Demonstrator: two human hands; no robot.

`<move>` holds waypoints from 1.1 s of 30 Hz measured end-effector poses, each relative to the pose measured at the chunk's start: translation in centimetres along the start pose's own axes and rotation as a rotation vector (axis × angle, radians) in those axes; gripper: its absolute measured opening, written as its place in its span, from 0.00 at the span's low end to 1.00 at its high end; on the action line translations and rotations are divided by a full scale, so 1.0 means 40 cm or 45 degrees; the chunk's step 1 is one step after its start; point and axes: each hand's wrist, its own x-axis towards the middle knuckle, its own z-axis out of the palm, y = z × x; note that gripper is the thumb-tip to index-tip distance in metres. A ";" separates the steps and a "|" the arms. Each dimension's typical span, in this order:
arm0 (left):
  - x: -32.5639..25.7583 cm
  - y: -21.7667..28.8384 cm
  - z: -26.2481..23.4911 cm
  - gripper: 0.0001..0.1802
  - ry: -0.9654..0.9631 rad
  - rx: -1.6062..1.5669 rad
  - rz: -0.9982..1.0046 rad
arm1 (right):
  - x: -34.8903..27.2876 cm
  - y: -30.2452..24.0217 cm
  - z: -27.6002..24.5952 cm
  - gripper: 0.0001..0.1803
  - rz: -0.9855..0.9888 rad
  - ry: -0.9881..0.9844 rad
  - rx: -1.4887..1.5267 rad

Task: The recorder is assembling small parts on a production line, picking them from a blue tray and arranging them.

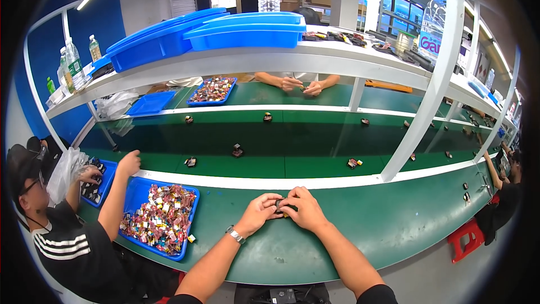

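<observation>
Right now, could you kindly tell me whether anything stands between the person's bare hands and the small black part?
Nothing visible does: the bare left hand and bare right hand both hold the small black part, over the green tabletop.

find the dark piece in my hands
In the head view, at lower middle, the dark piece is held between your left hand and right hand, right of the heaped blue tray.
</observation>
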 end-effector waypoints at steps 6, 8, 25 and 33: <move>-0.001 0.009 -0.011 0.20 -0.084 0.024 0.029 | 0.004 0.003 0.006 0.05 -0.027 0.060 0.073; -0.003 0.008 -0.010 0.21 -0.107 0.034 0.050 | 0.001 0.001 0.007 0.05 -0.016 0.048 0.079; -0.001 0.002 -0.010 0.14 -0.065 -0.092 0.004 | -0.006 -0.010 0.003 0.05 -0.075 0.010 0.098; 0.002 -0.011 -0.015 0.15 -0.011 -0.043 0.012 | -0.010 -0.016 0.013 0.05 -0.054 0.048 0.110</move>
